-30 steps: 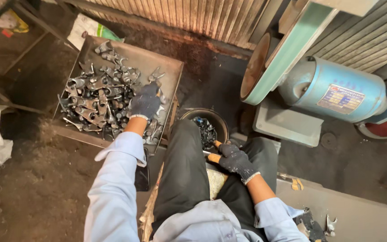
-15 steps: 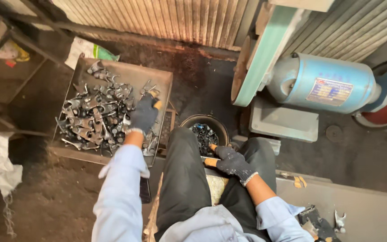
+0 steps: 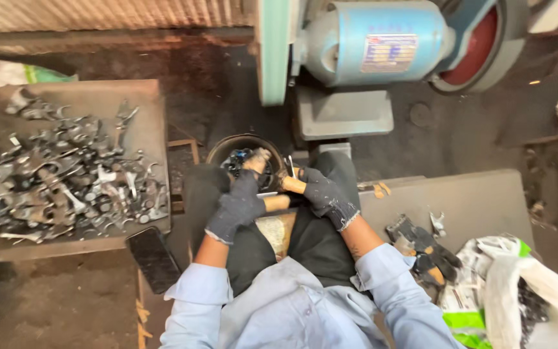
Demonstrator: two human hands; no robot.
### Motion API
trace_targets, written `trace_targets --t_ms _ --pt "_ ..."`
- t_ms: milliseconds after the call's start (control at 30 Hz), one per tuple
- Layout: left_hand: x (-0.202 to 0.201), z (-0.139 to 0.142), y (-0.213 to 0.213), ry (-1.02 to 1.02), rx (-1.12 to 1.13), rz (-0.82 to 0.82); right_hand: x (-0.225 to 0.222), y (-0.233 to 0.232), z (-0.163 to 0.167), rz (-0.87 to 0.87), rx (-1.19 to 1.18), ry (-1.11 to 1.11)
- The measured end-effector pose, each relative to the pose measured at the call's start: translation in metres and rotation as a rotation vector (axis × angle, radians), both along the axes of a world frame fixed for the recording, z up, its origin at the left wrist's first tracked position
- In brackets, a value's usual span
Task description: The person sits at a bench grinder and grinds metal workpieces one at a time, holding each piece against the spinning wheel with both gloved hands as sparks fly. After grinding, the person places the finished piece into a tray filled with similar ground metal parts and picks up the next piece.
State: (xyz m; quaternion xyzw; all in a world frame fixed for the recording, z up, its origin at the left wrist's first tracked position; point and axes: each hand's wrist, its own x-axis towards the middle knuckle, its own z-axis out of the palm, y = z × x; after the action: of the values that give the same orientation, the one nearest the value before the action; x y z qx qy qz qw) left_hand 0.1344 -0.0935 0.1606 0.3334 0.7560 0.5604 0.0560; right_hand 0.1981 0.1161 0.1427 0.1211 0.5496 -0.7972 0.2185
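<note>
Now both our gloved hands meet over the lap

Our left hand (image 3: 237, 205) in its dark knit glove reaches forward over the left knee, fingers curled around a small metal piece (image 3: 258, 157) held at the rim of the round black bowl (image 3: 222, 147). Our right hand (image 3: 323, 194) is clenched on a wooden-handled tool (image 3: 290, 186), its pale orange handle pointing toward 9 o'clock, touching the left glove. The piece looks dull grey and short; more detail we cannot tell. At 9 o'clock a tray (image 3: 143, 97) holds a heap of grey metal parts (image 3: 66, 181). At 12 o'clock stands a blue motor (image 3: 369, 39).
</note>
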Motion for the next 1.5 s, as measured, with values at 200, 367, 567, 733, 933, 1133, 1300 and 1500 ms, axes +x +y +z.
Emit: trace_targets --t_ms 200,367,567,733,933,1133,1300,1500 --pt "0.016 -0.018 0.049 -0.104 -0.112 0.144 -0.003 -0.003 0.007 -0.008 -0.053 -0.076" --pt "-0.033 -0.011 0.037 -0.069 -0.225 -0.042 -0.034 0.022 0.044 0.136 0.877 0.219" --pt "-0.107 -0.064 0.068 -0.887 0.535 -0.193 -0.121 0.002 -0.046 -0.099 0.482 0.55" --pt "-0.139 -0.139 0.09 -1.369 0.678 -0.159 -0.134 0.005 -0.132 -0.165 0.305 0.374" --pt "-0.132 -0.108 0.079 -1.061 0.554 -0.059 -0.113 0.008 -0.093 -0.231 0.271 0.352" --pt "-0.068 -0.018 0.042 0.259 -0.239 0.061 -0.059 0.0 0.019 -0.179 0.51 0.226" --pt "-0.031 -0.013 0.041 0.289 0.188 0.203 -0.044 -0.017 0.028 -0.105 0.536 0.473" --pt "-0.002 -0.005 0.036 -0.029 0.051 0.003 -0.014 0.002 -0.011 -0.072 -0.244 0.108"
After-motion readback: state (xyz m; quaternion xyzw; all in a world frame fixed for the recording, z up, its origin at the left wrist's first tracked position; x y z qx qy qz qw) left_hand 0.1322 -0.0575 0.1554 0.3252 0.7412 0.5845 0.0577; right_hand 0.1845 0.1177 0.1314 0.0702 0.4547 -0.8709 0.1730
